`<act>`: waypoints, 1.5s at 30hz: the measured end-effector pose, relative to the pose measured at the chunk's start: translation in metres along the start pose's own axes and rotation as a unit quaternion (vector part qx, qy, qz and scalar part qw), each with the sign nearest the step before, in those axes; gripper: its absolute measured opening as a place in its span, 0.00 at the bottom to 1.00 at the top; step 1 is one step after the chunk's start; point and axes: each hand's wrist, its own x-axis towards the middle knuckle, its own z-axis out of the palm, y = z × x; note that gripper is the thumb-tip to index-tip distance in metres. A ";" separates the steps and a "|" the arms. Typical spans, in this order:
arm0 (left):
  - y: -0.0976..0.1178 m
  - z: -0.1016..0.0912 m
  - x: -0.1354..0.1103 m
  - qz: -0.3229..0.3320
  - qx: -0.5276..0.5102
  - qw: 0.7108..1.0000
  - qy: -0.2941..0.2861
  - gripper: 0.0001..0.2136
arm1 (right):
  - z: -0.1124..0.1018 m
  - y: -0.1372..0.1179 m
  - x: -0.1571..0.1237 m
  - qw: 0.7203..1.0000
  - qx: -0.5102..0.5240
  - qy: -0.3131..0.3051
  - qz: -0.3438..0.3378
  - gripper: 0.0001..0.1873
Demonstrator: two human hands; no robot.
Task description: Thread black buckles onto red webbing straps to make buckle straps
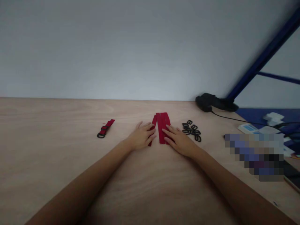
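Note:
Several red webbing strips (161, 128) lie side by side on the wooden table, pointing away from me. My left hand (142, 136) rests flat, fingers spread, over the leftmost strip, which is tilted and a little apart from the others. Over the right-hand strips lies my right hand (179, 140), also flat with its fingers apart, covering part of them. Just right of it is a loose pile of black buckles and rings (192, 130). Off to the left sits a short red strap (107, 127) fitted with a black slider and a black D-ring (101, 135).
A black device with a cable (214, 102) lies at the back right by the wall. Below it are white boxes (249, 128) and a blurred-out patch (262, 156). A dark flat object (292, 172) is at the right edge. A blue frame bar (255, 62) slants up behind.

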 end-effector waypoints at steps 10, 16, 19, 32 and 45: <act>0.020 0.016 0.019 -0.056 0.051 0.996 0.051 0.20 | 0.000 -0.006 -0.001 1.000 -0.007 -0.010 -0.004 0.26; 0.018 0.014 0.024 -0.043 0.044 0.997 0.047 0.18 | -0.001 -0.007 -0.001 1.000 0.001 -0.017 -0.001 0.26; 0.019 0.013 0.026 -0.034 0.035 0.998 0.042 0.16 | 0.000 -0.006 -0.001 1.000 0.001 -0.012 0.001 0.27; -0.061 -0.065 -0.078 -0.444 0.119 0.888 -0.022 0.17 | -0.006 -0.005 0.000 0.997 0.042 0.033 0.060 0.30; 0.040 -0.060 -0.073 -0.281 -0.122 0.945 -0.111 0.14 | -0.021 -0.036 -0.011 0.991 0.119 0.061 -0.007 0.16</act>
